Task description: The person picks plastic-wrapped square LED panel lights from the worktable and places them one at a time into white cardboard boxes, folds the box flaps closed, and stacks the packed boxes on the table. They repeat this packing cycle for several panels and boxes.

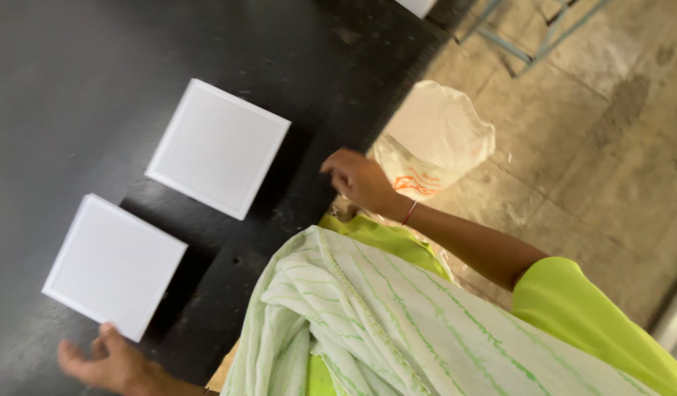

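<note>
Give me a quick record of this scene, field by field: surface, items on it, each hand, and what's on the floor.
surface: black table
items: two white square panels, far one, near one, lying flat, apart
left hand: open, at near panel's corner
right hand: loosely curled at table edge, holds nothing visible
floor: white plastic bag beside table

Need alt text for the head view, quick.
Two white square panels lie on a black table; the left hand touches the nearer panel, the right hand hovers at the table's edge above a white plastic bag on the concrete floor.
</note>
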`<control>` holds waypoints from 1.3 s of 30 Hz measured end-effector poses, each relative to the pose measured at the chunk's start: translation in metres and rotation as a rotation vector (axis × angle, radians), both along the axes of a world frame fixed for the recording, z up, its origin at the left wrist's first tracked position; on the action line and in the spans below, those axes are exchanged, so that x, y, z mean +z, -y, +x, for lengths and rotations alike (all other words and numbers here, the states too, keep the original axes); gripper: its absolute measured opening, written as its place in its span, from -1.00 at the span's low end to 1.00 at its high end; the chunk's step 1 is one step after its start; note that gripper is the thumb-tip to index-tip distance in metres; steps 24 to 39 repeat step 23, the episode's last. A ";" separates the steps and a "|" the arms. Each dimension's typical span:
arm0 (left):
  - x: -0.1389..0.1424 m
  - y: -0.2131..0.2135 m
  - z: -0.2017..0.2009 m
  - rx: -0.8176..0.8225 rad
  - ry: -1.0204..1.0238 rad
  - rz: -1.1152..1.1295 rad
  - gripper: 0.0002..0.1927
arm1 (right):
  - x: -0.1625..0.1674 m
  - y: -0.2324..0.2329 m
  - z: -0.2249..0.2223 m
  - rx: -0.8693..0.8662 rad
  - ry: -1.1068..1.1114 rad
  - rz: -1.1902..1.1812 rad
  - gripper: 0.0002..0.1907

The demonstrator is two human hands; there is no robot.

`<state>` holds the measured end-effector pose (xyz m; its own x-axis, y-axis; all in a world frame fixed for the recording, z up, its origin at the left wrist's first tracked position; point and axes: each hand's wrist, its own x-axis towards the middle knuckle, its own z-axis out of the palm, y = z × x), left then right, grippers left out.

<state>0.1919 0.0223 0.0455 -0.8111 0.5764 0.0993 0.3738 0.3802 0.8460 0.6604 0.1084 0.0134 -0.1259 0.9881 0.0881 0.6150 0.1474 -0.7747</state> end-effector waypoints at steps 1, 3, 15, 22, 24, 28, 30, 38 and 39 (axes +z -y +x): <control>0.016 0.003 0.021 0.084 -0.050 -0.058 -0.48 | -0.013 0.004 0.023 -0.071 0.032 0.047 -0.80; 0.047 -0.001 0.063 0.118 -0.139 -0.066 -0.52 | -0.043 0.012 0.067 -0.213 0.126 0.060 -0.78; -0.028 -0.096 0.408 -1.763 0.320 -0.191 -0.64 | -0.197 0.096 0.170 0.013 0.440 -0.589 -0.63; -0.167 -0.110 0.514 -1.873 -0.636 -0.696 -0.57 | -0.192 0.148 0.169 -0.142 0.418 -0.767 -0.62; -0.184 -0.107 0.517 -1.890 -0.665 -0.736 -0.57 | -0.193 0.151 0.170 -0.171 0.400 -0.791 -0.61; -0.184 -0.107 0.517 -1.890 -0.665 -0.736 -0.57 | -0.193 0.151 0.170 -0.171 0.400 -0.791 -0.61; -0.184 -0.107 0.517 -1.890 -0.665 -0.736 -0.57 | -0.193 0.151 0.170 -0.171 0.400 -0.791 -0.61; -0.184 -0.107 0.517 -1.890 -0.665 -0.736 -0.57 | -0.193 0.151 0.170 -0.171 0.400 -0.791 -0.61; -0.184 -0.107 0.517 -1.890 -0.665 -0.736 -0.57 | -0.193 0.151 0.170 -0.171 0.400 -0.791 -0.61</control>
